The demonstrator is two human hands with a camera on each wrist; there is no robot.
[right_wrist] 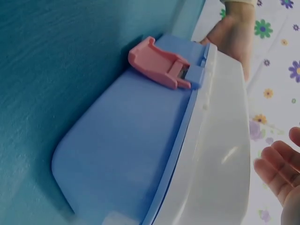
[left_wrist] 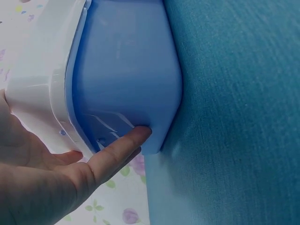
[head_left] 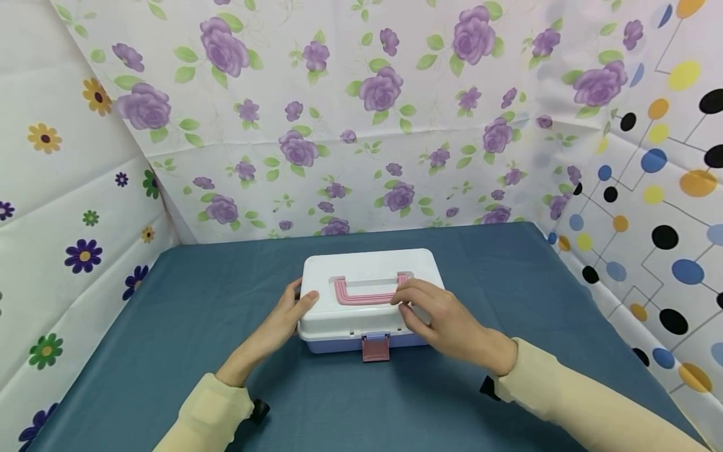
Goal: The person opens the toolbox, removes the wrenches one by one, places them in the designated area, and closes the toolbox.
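Note:
A storage box with a white lid (head_left: pixel 373 263) and a blue-purple base (left_wrist: pixel 126 61) sits on the table. Its pink carrying handle (head_left: pixel 364 299) lies folded in the lid's recess. On the front, a pink latch (right_wrist: pixel 157 63) is swung outward and down from the lid. My left hand (head_left: pixel 285 317) is at the box's left end, thumb on the lid's top edge, straight fingers against the side of the base. Above the right part of the lid is my right hand (head_left: pixel 446 317), loosely bent fingers close by the handle's right end, nothing in them.
Dark blue cloth (head_left: pixel 226 282) covers the table under the box. Behind it hangs a flowered sheet (head_left: pixel 339 125), with patterned sheets at left and right. A black wrist strap piece (head_left: pixel 260 411) shows at the left cuff.

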